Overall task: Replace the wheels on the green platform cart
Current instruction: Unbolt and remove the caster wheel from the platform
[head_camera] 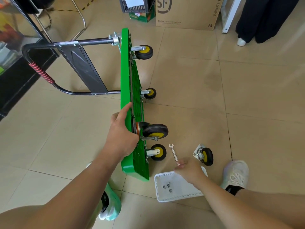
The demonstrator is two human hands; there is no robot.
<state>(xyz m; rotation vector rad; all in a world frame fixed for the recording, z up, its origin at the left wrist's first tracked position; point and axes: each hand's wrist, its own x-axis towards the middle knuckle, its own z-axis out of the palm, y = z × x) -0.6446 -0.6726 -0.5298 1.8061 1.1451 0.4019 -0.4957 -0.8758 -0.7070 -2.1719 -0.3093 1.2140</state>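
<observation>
The green platform cart (127, 76) stands on its long edge on the floor (247, 96), with the wheel side turned toward 3 o'clock and the black handle (49, 45) lying out toward 9 o'clock. The left hand (122, 134) grips the upper edge of the deck: the index finger lies straight along the rim and the other fingers curl over it, just beside the nearest upper caster (155, 130). At 5 o'clock from this caster the right hand (189, 171) is closed with curled fingers on the near end of a small wrench (173, 153), and the far end of the wrench rests on the tiles. One loose caster (203, 155) lies on its side at 3 o'clock from the wrench, and a white basket (181, 194) at 6 o'clock from it holds three nuts (167, 186). I judge that the step in hand is to take up the wrench for the nuts of a caster. To do it well, the left hand should press the deck firmly, because the cart balances on a narrow edge and the turning force can tip it. The wrench mouth should sit fully on the nut before turning, otherwise it may slip and round the corners. Every nut should go into the basket, not on the floor, where it can roll away.
</observation>
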